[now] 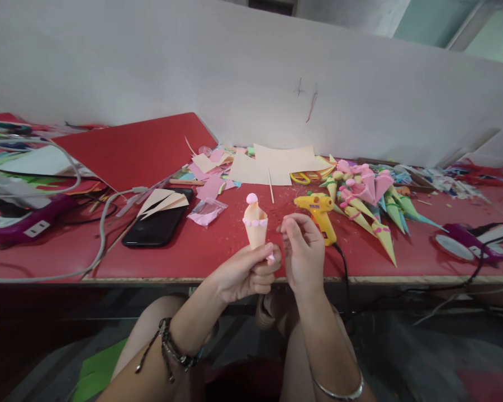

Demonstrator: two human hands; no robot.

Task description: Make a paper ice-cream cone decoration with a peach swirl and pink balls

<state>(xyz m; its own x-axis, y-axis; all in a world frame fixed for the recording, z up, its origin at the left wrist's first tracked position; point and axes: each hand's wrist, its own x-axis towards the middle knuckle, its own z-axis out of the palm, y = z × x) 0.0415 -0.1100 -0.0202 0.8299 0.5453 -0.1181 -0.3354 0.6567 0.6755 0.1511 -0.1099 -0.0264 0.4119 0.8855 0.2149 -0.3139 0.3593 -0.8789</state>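
Cone (257, 235) of cream paper is gripped near its pointed end by the left hand (245, 273), thumb and fingers closed around it, its wide mouth held uppermost above the front of the red table (212, 254). The mouth is edged with a row of pink beads (255, 222) and topped by a pink ball (252, 198); a small pink piece (271, 257) is seen by the left thumb. Just beside the cone, the right hand (305, 257) is raised with its thumb and fingers bent toward each other; whether anything is pinched between them cannot be told. A dark braided bracelet (174, 346) is worn on the left arm, a silver bangle (341, 395) on the right.

Just beyond the right hand, a yellow glue gun (324, 220) is laid down with its black cord (342, 268) hung over the table's edge. Farther right, decorated paper cones (371, 192) are heaped together. Behind the held cone, a thin stick (271, 186) is placed near cream sheets (283, 162). To the left, a clear bag (207, 212) with pink contents and a black phone (153, 229) partly covered by cream paper pieces (163, 202) are seen.
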